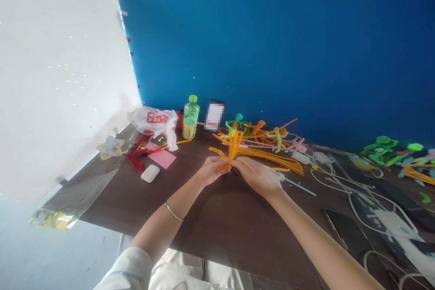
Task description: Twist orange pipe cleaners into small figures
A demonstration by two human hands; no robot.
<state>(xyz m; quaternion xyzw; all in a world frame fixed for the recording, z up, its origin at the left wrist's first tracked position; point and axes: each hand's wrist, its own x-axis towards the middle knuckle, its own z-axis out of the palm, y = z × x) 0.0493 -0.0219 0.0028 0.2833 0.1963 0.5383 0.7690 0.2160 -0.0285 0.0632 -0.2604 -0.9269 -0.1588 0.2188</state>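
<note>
A bunch of orange pipe cleaners (234, 146) stands upright between my hands, spreading at the top. My left hand (213, 170) pinches its lower end from the left. One bent strand sticks out leftward above those fingers. My right hand (255, 176) closes on the same lower end from the right, and the fingertips of both hands meet there. Just behind the hands, a pile of loose orange pipe cleaners (282, 159) lies on the dark table (224, 226). Finished-looking pipe cleaner figures (260, 128) in orange, green and yellow sit behind it.
Left of the hands are a white earbud case (150, 173), pink paper (165, 158), a red tool (136, 161) and a plastic bag (152, 120). A green-capped bottle (190, 120) and a propped phone (215, 115) stand at the back. Cables, a dark phone (348, 231) and a power strip (401, 231) crowd the right.
</note>
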